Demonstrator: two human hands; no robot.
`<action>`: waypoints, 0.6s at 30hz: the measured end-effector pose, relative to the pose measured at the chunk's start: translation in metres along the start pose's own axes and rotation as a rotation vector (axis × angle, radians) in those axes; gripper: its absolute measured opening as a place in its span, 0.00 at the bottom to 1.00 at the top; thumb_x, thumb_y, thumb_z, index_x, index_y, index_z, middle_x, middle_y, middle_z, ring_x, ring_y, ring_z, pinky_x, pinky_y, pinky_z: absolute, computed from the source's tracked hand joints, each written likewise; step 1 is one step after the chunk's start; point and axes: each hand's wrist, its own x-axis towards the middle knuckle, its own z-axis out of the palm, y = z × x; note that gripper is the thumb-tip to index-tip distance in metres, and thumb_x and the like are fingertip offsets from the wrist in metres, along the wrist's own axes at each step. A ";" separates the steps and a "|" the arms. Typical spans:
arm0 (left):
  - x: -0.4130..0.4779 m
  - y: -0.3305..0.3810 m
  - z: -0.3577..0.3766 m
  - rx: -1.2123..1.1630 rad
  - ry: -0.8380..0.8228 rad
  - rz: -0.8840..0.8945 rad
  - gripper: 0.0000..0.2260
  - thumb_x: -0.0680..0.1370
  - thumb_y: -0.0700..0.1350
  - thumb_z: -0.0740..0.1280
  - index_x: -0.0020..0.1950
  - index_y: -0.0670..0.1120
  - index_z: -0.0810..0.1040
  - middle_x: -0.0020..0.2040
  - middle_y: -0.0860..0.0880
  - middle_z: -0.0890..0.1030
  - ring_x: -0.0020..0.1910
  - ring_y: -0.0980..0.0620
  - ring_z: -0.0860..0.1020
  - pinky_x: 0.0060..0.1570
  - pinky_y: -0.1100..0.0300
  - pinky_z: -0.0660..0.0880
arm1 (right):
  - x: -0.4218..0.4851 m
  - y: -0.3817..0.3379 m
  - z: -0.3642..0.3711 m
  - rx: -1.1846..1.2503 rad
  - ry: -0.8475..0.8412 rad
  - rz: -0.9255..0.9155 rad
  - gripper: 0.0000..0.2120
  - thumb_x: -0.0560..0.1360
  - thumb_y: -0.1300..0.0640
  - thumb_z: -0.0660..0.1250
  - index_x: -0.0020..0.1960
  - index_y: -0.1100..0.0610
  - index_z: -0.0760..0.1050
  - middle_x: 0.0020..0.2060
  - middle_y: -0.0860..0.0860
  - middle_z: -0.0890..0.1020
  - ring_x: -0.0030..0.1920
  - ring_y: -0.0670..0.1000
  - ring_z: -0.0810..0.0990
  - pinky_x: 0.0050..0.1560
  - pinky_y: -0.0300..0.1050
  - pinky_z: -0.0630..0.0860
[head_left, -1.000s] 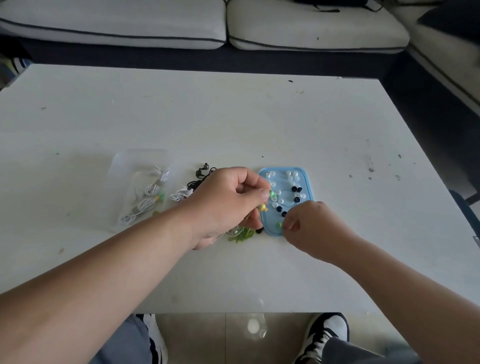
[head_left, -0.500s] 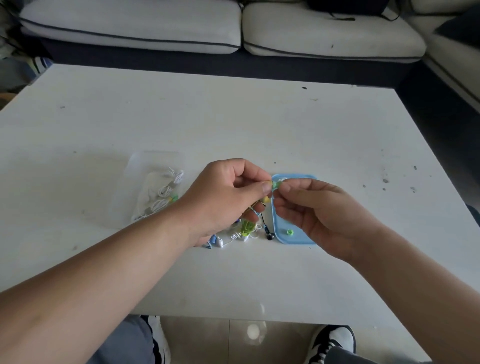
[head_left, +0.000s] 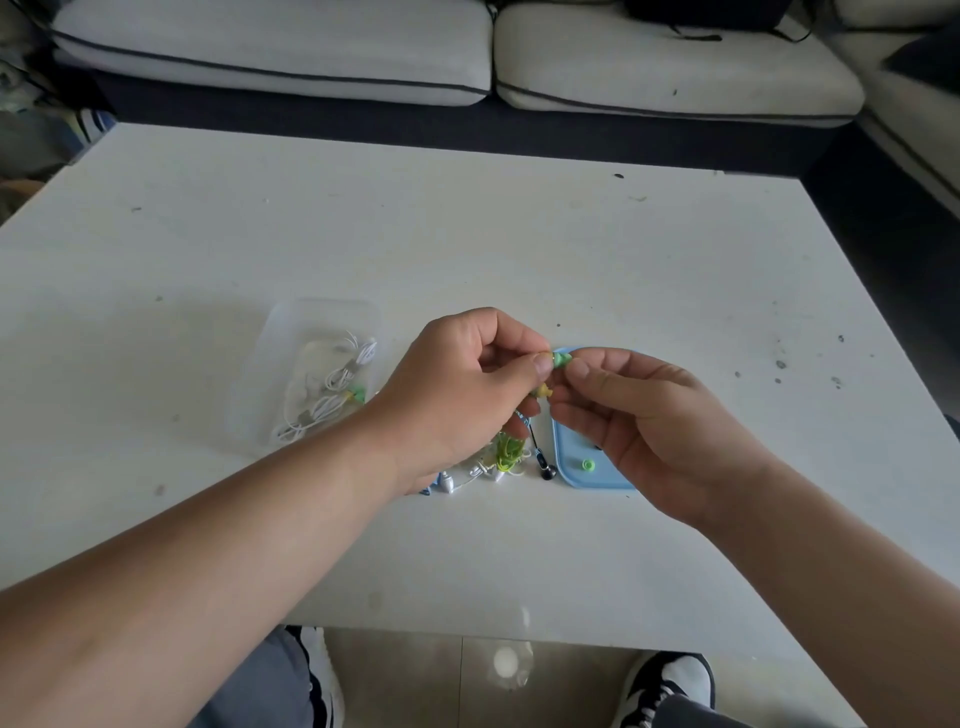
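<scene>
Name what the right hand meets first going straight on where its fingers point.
The green earbud tip pinched by the left hand, right at the right hand's fingertips; whether they touch is unclear.

A second earlier the right hand had been curled over the near left edge of the blue tray. It left that spot and rose to meet the left hand above the tray's left side. Its thumb and forefinger closed on the green ear tip that the left hand's fingertips held, so the two hands came to touch there. The right palm turned toward the camera and hid most of the loose tips on the tray. The left hand lifted a little, uncovering the tangled earphones and a black earbud beneath it.
</scene>
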 end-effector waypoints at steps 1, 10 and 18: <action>0.000 0.000 0.001 0.003 0.006 0.004 0.02 0.80 0.38 0.72 0.49 0.44 0.82 0.38 0.46 0.85 0.35 0.51 0.83 0.35 0.55 0.81 | 0.000 0.000 0.001 -0.006 0.005 -0.012 0.04 0.74 0.64 0.69 0.45 0.63 0.83 0.41 0.58 0.85 0.42 0.52 0.85 0.45 0.40 0.83; -0.002 0.000 0.007 0.039 0.070 0.040 0.02 0.80 0.39 0.72 0.49 0.45 0.82 0.40 0.46 0.85 0.34 0.54 0.83 0.35 0.58 0.81 | 0.000 0.006 0.006 -0.040 0.082 -0.100 0.04 0.78 0.65 0.69 0.46 0.64 0.83 0.40 0.59 0.84 0.42 0.53 0.84 0.45 0.41 0.83; -0.001 0.003 0.009 0.039 0.092 0.047 0.01 0.80 0.39 0.71 0.50 0.45 0.82 0.40 0.46 0.85 0.33 0.54 0.83 0.33 0.61 0.80 | 0.000 0.007 0.009 -0.030 0.087 -0.146 0.04 0.76 0.65 0.70 0.47 0.65 0.82 0.39 0.59 0.84 0.41 0.54 0.84 0.46 0.42 0.83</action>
